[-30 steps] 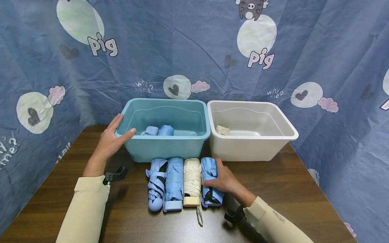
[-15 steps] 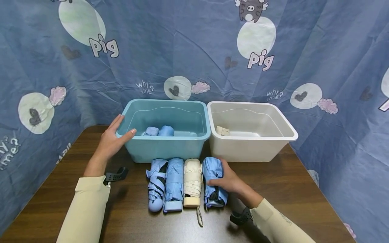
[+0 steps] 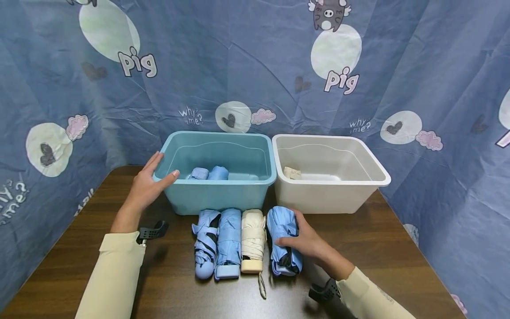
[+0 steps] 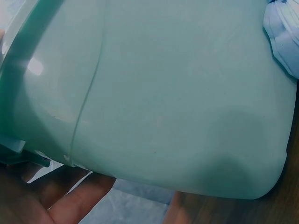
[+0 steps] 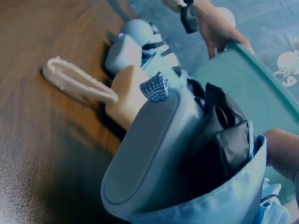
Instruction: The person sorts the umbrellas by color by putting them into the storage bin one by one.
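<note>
My left hand (image 3: 144, 185) rests on the left front corner of the teal bin (image 3: 215, 197), fingers spread along the rim and side. In the left wrist view its fingers (image 4: 84, 196) lie against the edge of the bin (image 4: 177, 93). My right hand (image 3: 311, 239) grips a folded blue umbrella (image 3: 281, 223) from its right side. The right wrist view shows that umbrella's flat light-blue handle end (image 5: 140, 154) close up. Left of it lie a cream umbrella (image 3: 253, 232), a blue one (image 3: 229, 237) and a blue one with black stripes (image 3: 205, 243).
A white bin (image 3: 326, 197) stands right of the teal one, holding a small cream bundle (image 3: 292, 173). Two blue bundles, one light (image 3: 199, 173), lie in the teal bin. Behind the brown table (image 3: 191, 301) hangs a blue patterned cloth (image 3: 255, 57).
My right hand has shifted slightly right with the blue umbrella, opening a gap beside the cream one. My left hand has stayed at the teal bin's corner.
</note>
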Motion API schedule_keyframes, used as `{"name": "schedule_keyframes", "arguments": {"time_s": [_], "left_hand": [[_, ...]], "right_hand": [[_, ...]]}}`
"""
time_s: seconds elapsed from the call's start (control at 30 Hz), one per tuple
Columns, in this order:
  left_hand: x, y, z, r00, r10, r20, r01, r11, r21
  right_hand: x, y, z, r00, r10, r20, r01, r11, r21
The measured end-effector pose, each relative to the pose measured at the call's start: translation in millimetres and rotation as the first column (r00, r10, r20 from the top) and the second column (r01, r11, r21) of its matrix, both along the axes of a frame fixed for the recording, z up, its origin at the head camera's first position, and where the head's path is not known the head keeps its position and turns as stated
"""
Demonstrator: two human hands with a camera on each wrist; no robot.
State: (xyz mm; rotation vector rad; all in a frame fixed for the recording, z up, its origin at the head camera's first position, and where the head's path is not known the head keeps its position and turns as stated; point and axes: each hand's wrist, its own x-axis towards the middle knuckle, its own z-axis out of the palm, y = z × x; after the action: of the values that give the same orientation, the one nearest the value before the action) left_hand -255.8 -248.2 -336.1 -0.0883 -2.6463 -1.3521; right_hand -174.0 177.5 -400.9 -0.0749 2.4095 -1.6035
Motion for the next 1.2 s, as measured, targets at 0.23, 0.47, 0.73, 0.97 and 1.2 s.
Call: {"name": "schedule_keyframes", "arguments": {"time_s": [0.23, 0.47, 0.73, 0.97, 1.2], "left_hand": [[0.7, 0.5, -0.7, 1.0, 0.01, -0.005, -0.01, 1.0, -0.006], [1.1, -2.3, -2.3, 1.0, 0.022, -0.022, -0.022, 1.0, 0.003], [2.6, -2.0, -2.0, 1.0, 0.025, -0.007, -0.025, 1.0, -0.001], [2.4, -3.4, -2.6, 1.0, 0.029, -0.006, -0.029, 1.0, -0.003], [-0.1, -1.5, -1.5, 1.0, 0.019, -0.003, -0.019, 1.0, -0.005]], "right_hand": [[5.9, 7, 13.1, 1.0, 0.019, -0.01, -0.019, 0.998, -0.058], [11.0, 12, 22.3, 0.999, 0.046, -0.013, -0.047, 0.996, -0.078], [19.6, 12, 34.7, 0.997, 0.068, -0.029, -0.071, 0.99, -0.122], [26.3, 11, 52.3, 0.996, 0.089, -0.033, -0.093, 0.984, -0.154], [31.7, 9, 69.9, 0.991, 0.131, -0.042, -0.137, 0.962, -0.234]]}}
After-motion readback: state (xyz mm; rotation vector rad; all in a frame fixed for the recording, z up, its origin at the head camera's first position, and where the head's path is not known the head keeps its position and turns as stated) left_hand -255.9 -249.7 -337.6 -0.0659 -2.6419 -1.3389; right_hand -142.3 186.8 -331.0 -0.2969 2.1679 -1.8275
